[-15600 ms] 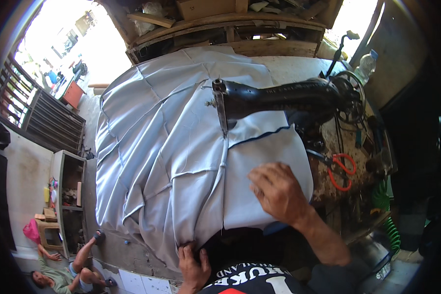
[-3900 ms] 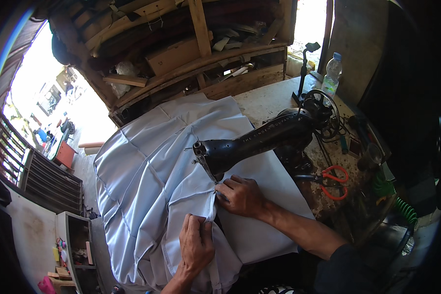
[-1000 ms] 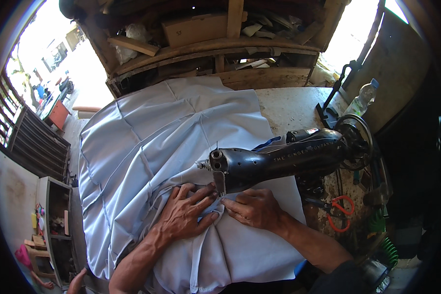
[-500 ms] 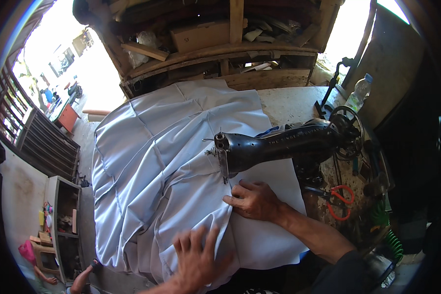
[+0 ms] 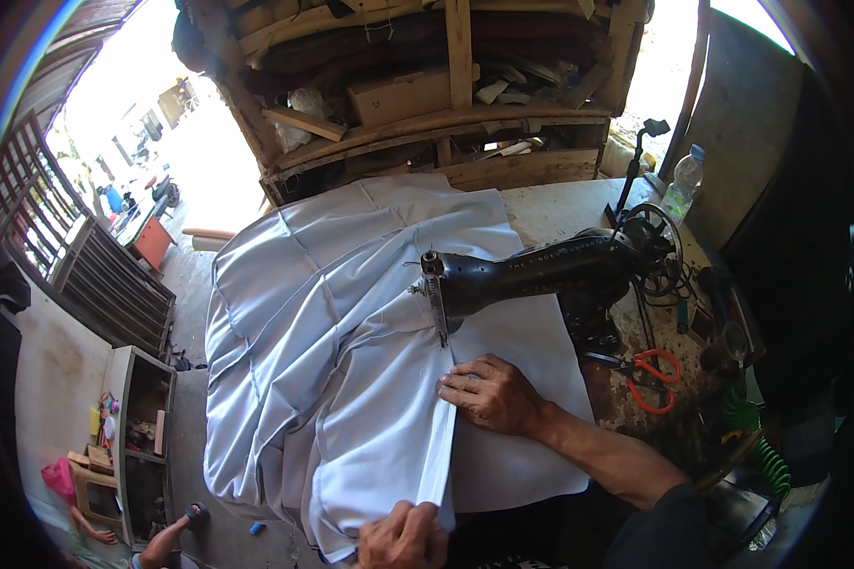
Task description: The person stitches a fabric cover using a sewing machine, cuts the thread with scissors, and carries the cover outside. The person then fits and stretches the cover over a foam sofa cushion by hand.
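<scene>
A large pale white cloth (image 5: 275,332) with several seams spreads in folds over the table and under a black sewing machine (image 5: 531,277). A narrow folded edge runs from the machine's needle toward me. Just in front of the needle, my right hand (image 5: 491,394) is closed on that fold, fingers pressed together over it. At the near end of the fold, by the lower rim of the picture, my left hand (image 5: 403,539) grips the cloth with curled fingers. Between both hands the folded strip lies straight and taut.
Right of the cloth lie scissors with orange handles (image 5: 657,381). A clear bottle (image 5: 683,185) stands behind the machine's handwheel (image 5: 657,248). A green coiled cord (image 5: 773,467) hangs at the right. Wooden shelves (image 5: 427,123) rise behind the table. Another person's leg (image 5: 161,545) shows at lower left.
My left hand, open over the cloth before, has moved down toward me and closed on the folded edge. My right hand stays near the needle. The whole view has shifted slightly.
</scene>
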`<control>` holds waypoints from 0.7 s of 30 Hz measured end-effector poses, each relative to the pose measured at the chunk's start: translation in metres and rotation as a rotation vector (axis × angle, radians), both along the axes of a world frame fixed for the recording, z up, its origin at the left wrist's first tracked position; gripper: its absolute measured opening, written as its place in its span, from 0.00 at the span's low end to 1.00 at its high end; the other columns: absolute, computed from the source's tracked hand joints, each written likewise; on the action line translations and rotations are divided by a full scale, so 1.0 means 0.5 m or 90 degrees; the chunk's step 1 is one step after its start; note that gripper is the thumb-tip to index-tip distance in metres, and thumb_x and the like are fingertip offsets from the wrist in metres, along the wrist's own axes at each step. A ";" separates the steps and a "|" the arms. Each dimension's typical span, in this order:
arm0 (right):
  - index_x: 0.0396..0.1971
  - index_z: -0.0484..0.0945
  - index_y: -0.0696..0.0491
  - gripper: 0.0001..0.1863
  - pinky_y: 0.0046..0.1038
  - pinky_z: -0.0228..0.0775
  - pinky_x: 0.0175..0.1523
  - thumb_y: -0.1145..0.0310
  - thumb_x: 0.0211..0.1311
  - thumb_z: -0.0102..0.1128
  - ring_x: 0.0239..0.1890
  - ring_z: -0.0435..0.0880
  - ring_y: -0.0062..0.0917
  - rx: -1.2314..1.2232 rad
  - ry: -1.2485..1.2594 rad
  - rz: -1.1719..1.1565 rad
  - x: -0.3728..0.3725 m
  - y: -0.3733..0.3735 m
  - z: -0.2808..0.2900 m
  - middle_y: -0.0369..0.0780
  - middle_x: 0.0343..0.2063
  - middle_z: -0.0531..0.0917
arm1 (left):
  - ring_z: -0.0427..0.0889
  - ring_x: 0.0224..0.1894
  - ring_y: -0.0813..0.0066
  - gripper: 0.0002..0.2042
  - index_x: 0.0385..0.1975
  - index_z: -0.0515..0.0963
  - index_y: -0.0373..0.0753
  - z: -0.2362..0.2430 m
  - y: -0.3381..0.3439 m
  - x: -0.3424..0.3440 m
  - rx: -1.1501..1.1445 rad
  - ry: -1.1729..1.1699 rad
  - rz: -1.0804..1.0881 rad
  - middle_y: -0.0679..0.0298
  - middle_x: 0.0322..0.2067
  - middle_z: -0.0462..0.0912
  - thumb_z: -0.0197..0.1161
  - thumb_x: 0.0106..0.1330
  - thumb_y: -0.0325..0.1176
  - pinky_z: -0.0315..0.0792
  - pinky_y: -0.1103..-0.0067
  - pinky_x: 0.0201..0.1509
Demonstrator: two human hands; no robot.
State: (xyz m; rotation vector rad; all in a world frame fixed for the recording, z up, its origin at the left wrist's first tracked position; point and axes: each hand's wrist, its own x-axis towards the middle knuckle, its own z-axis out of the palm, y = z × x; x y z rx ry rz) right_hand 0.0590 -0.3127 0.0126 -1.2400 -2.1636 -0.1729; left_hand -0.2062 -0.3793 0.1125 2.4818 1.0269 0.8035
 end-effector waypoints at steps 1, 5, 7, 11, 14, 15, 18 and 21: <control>0.40 0.87 0.52 0.14 0.35 0.74 0.57 0.72 0.51 0.65 0.50 0.85 0.30 0.002 -0.004 -0.003 0.002 -0.003 0.007 0.38 0.44 0.88 | 0.78 0.22 0.54 0.06 0.35 0.75 0.36 0.030 0.016 0.010 0.002 0.046 -0.114 0.56 0.25 0.75 0.63 0.63 0.29 0.74 0.61 0.24; 0.38 0.87 0.54 0.13 0.35 0.75 0.55 0.71 0.53 0.62 0.48 0.86 0.31 0.006 -0.009 0.005 -0.012 -0.023 -0.008 0.41 0.42 0.89 | 0.80 0.21 0.55 0.08 0.34 0.73 0.37 0.068 0.051 0.039 0.011 0.196 -0.214 0.57 0.25 0.76 0.63 0.63 0.33 0.76 0.62 0.23; 0.38 0.87 0.55 0.12 0.35 0.77 0.54 0.71 0.55 0.60 0.46 0.88 0.32 -0.010 0.014 0.023 -0.034 -0.054 -0.009 0.42 0.41 0.89 | 0.81 0.22 0.54 0.09 0.33 0.72 0.37 0.069 0.057 0.046 -0.023 0.264 -0.292 0.55 0.26 0.77 0.63 0.64 0.35 0.76 0.62 0.24; 0.39 0.86 0.55 0.12 0.32 0.78 0.52 0.70 0.58 0.58 0.47 0.88 0.31 -0.035 0.032 0.015 -0.069 -0.118 -0.004 0.43 0.43 0.89 | 0.81 0.20 0.61 0.08 0.38 0.75 0.35 0.055 0.064 0.050 -0.036 0.284 -0.328 0.58 0.28 0.80 0.61 0.68 0.32 0.75 0.68 0.24; 0.41 0.87 0.55 0.13 0.33 0.79 0.53 0.69 0.58 0.60 0.50 0.88 0.31 -0.054 0.021 0.003 -0.083 -0.148 -0.006 0.43 0.45 0.89 | 0.82 0.30 0.60 0.16 0.39 0.76 0.37 0.039 0.068 0.058 -0.198 0.420 -0.329 0.57 0.34 0.78 0.71 0.59 0.38 0.75 0.65 0.31; 0.42 0.87 0.54 0.14 0.33 0.79 0.53 0.68 0.57 0.62 0.51 0.88 0.30 -0.053 0.010 -0.010 -0.086 -0.159 -0.007 0.42 0.46 0.89 | 0.82 0.30 0.60 0.16 0.39 0.76 0.37 0.027 0.074 0.060 -0.206 0.421 -0.333 0.57 0.34 0.78 0.71 0.59 0.38 0.75 0.65 0.31; 0.45 0.86 0.54 0.15 0.35 0.78 0.58 0.68 0.59 0.62 0.54 0.87 0.32 -0.076 0.005 -0.051 -0.092 -0.184 0.001 0.43 0.48 0.88 | 0.81 0.21 0.60 0.08 0.33 0.75 0.36 0.015 0.076 0.060 -0.135 0.230 -0.358 0.58 0.28 0.78 0.66 0.61 0.31 0.74 0.67 0.22; 0.48 0.85 0.54 0.17 0.38 0.75 0.62 0.67 0.60 0.62 0.56 0.86 0.34 -0.099 0.024 -0.084 -0.124 -0.232 0.013 0.43 0.49 0.88 | 0.83 0.27 0.55 0.07 0.35 0.79 0.35 -0.006 0.053 0.041 -0.228 0.207 -0.291 0.56 0.29 0.79 0.66 0.62 0.31 0.78 0.65 0.31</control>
